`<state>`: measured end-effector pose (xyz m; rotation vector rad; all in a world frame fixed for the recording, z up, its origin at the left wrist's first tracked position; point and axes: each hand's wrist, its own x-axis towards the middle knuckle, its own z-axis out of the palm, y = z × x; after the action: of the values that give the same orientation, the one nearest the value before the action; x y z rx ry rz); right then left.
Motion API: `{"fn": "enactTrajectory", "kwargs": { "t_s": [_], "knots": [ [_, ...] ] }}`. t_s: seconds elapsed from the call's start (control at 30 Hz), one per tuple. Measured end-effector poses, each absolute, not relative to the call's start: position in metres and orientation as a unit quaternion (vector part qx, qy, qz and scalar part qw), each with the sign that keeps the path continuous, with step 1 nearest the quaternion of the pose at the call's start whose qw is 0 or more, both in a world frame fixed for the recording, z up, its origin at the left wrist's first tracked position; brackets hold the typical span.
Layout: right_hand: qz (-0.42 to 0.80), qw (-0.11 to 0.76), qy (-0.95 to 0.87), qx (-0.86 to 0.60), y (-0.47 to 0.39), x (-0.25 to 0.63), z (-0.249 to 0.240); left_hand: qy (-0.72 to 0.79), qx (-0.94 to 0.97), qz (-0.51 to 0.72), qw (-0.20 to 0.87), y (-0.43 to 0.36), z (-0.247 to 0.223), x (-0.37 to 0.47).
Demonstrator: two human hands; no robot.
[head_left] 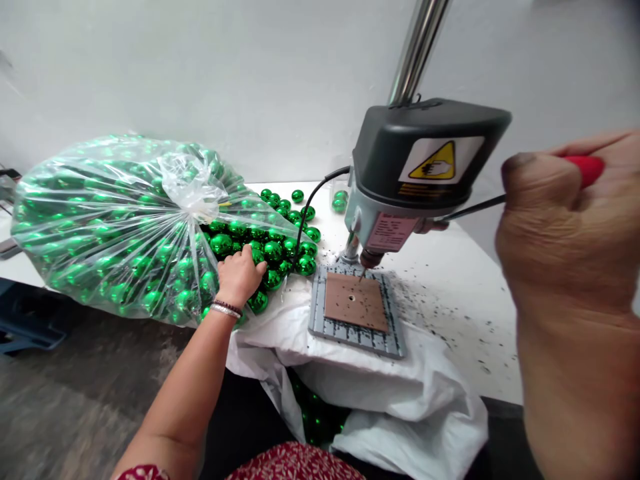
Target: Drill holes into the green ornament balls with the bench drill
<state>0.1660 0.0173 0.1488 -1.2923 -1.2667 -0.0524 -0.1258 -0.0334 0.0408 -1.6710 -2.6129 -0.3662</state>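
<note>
My left hand (241, 275) is among shiny green balls (273, 251) that spill from a large clear plastic bag (193, 210). Its thumb and forefinger curl around one ball; the other fingers are partly hidden. At the right, my right hand (570, 220) is wrapped around the red knob (586, 171) of a drill press lever. The dark-topped drill press (425, 160) stands tilted in view, its bit (363, 272) above a brown board (356, 303). This board has a small round hole and lies on the grey slotted base (320, 320).
Dark shavings (440, 320) litter the white table (493, 313) around the base. A white sack (415, 400) hangs at the front edge with green balls inside. A black cable (311, 200) loops beside the drill. Behind it stands a small clear container (339, 201) with green balls.
</note>
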Motion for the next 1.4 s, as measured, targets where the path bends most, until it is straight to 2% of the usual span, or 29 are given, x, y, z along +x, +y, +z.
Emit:
{"fn": "enactTrajectory", "kwargs": {
  "t_s": [0.07, 0.1, 0.17, 0.23, 0.33, 0.6, 0.73, 0.93, 1.07, 1.23, 1.4],
  "knots": [
    [-0.019, 0.620, -0.547, -0.562, 0.017, 0.166, 0.149, -0.806, -0.537, -0.243, -0.057, -0.039, 0.045, -0.124],
    [-0.016, 0.623, -0.545, -0.561, 0.017, 0.166, 0.148, -0.770, -0.538, -0.319, -0.123, -0.043, 0.047, -0.122],
    [-0.015, 0.631, -0.543, -0.553, 0.018, 0.166, 0.148, -0.666, -0.512, -0.452, -0.301, -0.048, 0.047, -0.113],
    [-0.016, 0.637, -0.549, -0.541, 0.018, 0.166, 0.148, -0.559, -0.449, -0.518, -0.466, -0.051, 0.042, -0.100],
    [-0.007, 0.643, -0.562, -0.521, 0.018, 0.166, 0.146, -0.480, -0.367, -0.530, -0.595, -0.045, 0.024, -0.078],
    [-0.014, 0.643, -0.585, -0.494, 0.021, 0.170, 0.141, -0.408, -0.269, -0.470, -0.735, -0.021, -0.006, -0.041],
    [-0.001, 0.620, -0.598, -0.508, 0.018, 0.171, 0.142, -0.405, -0.282, -0.467, -0.733, -0.018, -0.010, -0.040],
    [0.024, 0.640, -0.587, -0.495, 0.014, 0.169, 0.146, -0.542, -0.407, -0.407, -0.613, -0.011, -0.006, -0.035],
    [0.039, 0.623, -0.596, -0.505, 0.011, 0.169, 0.149, -0.578, -0.521, -0.336, -0.531, -0.004, 0.000, -0.032],
    [0.037, 0.620, -0.603, -0.501, 0.010, 0.171, 0.148, -0.571, -0.628, -0.252, -0.465, 0.002, 0.006, -0.033],
    [0.044, 0.660, -0.607, -0.441, 0.016, 0.173, 0.141, -0.528, -0.724, -0.232, -0.379, 0.001, 0.001, -0.033]
  ]
}}
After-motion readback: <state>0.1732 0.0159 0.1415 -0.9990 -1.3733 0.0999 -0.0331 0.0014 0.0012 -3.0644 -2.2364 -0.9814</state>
